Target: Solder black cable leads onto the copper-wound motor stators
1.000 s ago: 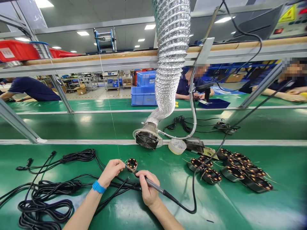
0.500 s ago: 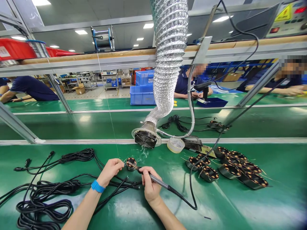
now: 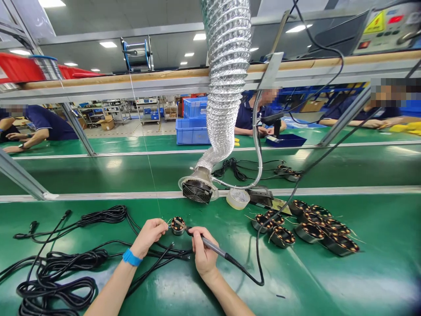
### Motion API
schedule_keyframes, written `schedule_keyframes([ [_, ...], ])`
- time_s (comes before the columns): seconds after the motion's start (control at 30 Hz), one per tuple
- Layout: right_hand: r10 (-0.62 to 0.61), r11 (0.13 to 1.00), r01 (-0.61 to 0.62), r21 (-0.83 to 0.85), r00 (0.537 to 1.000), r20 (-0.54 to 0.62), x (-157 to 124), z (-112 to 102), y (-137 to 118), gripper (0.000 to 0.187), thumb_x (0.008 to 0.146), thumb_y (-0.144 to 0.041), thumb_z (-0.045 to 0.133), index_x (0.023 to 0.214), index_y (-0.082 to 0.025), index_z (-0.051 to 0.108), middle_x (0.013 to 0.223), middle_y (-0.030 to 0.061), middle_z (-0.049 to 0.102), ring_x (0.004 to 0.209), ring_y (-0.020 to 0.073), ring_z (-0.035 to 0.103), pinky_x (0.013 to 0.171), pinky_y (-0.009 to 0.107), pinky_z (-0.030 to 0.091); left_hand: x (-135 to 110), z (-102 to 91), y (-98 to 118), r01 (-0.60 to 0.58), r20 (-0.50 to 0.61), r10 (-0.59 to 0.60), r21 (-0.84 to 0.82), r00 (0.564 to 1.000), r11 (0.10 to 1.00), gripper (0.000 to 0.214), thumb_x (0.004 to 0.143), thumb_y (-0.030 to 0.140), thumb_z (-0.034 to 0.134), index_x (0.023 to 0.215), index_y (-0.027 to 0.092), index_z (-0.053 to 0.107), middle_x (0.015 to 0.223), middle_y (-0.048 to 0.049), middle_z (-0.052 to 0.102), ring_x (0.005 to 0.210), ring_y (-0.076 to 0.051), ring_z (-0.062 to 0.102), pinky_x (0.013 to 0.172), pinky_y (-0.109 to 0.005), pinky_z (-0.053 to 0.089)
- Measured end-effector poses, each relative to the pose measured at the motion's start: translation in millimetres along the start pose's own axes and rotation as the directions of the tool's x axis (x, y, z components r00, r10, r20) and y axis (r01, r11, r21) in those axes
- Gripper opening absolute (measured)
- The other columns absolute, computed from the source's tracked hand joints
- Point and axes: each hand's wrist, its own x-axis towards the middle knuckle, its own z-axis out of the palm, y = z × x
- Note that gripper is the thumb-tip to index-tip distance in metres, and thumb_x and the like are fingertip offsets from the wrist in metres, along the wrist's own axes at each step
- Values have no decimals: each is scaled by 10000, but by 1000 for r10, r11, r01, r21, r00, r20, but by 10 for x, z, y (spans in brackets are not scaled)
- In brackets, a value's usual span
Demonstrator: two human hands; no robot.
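My right hand [image 3: 204, 252] is wrapped round the grip of a soldering iron [image 3: 214, 247], whose tip points left over a small round wound motor stator [image 3: 178, 227] on the green bench. Just left of the stator, my left hand [image 3: 149, 237] is closed in a pinch on thin solder wire [image 3: 151, 175] that runs down from a spool [image 3: 137, 53] on the shelf. Fine wire ends show between these fingertips and the stator. Whether the iron's tip touches the stator is too small to tell.
A fume extractor [image 3: 198, 191] hangs just behind the stator. Coiled black cables [image 3: 62, 263] lie at left. Several more stators [image 3: 309, 231] and a roll of clear tape [image 3: 238, 199] are at right. The iron's cord [image 3: 259, 245] loops across. People work at the far bench.
The smoke that rose from the stator toward the extractor is gone. The iron's tip has moved slightly relative to the stator. My view has shifted a little; both hands keep their grips.
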Motion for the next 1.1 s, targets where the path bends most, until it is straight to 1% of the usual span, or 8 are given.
schedule_keyframes([
  [0.1, -5, 1000, 4, 19, 999, 35, 90, 8, -26, 250, 987, -293, 456, 925, -210, 684, 743, 33, 673, 665, 188, 672, 639, 309, 562, 0, -5, -8, -3, -1, 3, 7, 1000, 1000, 361, 643, 481, 723, 658, 156, 567, 551, 64, 447, 437, -41, 244, 457, -242, 96],
  [0.2, -38, 999, 38, 0, 986, 161, 212, 21, -2, 204, 975, -250, 499, 1086, -233, 669, 947, 60, 703, 864, 202, 691, 810, 341, 567, -6, -4, -1, -19, -12, 19, 17, 1000, 1000, 371, 652, 491, 731, 660, 159, 568, 561, 58, 453, 449, -50, 266, 457, -234, 127],
  [0.3, -55, 998, 60, -4, 950, 306, 303, 38, 83, 425, 913, -204, 594, 1333, -259, 555, 1238, 92, 640, 1136, 231, 624, 1000, 398, 503, -15, 2, 18, -43, -7, 43, 16, 999, 999, 413, 661, 533, 742, 669, 161, 563, 586, 55, 454, 462, -54, 289, 460, -230, 156],
  [0.4, -58, 998, 45, 42, 909, 413, 343, 65, 158, 658, 844, -149, 660, 1450, -277, 437, 1369, 95, 555, 1258, 236, 548, 1085, 412, 440, -22, -3, 31, -57, 23, 57, 8, 998, 998, 452, 671, 572, 747, 691, 158, 564, 598, 53, 456, 478, -60, 314, 469, -229, 177],
  [0.53, -76, 994, 29, 102, 866, 494, 357, 104, 162, 669, 842, -92, 628, 1449, -290, 428, 1356, 81, 550, 1249, 213, 545, 1088, 389, 429, -27, -59, 23, -74, 64, 74, 5, 995, 997, 438, 678, 536, 780, 750, 156, 573, 619, 59, 457, 510, -65, 309, 490, -226, 204],
  [0.73, -87, 996, 61, 69, 862, 499, 357, 77, 122, 620, 843, -60, 599, 1409, -277, 467, 1237, 74, 567, 1093, 193, 599, 983, 344, 493, -27, -182, 40, -94, 125, 76, 138, 989, 986, 414, 706, 517, 769, 800, 147, 609, 652, 44, 489, 562, -91, 372, 532, -235, 262],
  [0.93, -68, 997, 70, 17, 834, 547, 373, -58, 75, 623, 838, -78, 633, 1404, -275, 461, 1219, 72, 544, 1042, 189, 591, 928, 320, 495, -34, -186, 67, -123, 136, 95, 217, 986, 969, 446, 785, 589, 667, 723, 153, 597, 630, 44, 458, 564, -101, 337, 540, -248, 241],
  [1.1, -42, 999, 53, -3, 825, 563, 388, -119, 50, 655, 815, -78, 668, 1400, -281, 455, 1253, 73, 523, 1061, 197, 583, 944, 330, 475, -25, -138, 52, -63, 85, 46, 212, 995, 975, 456, 703, 595, 743, 742, 160, 610, 605, 63, 445, 557, -99, 295, 533, -241, 215],
])
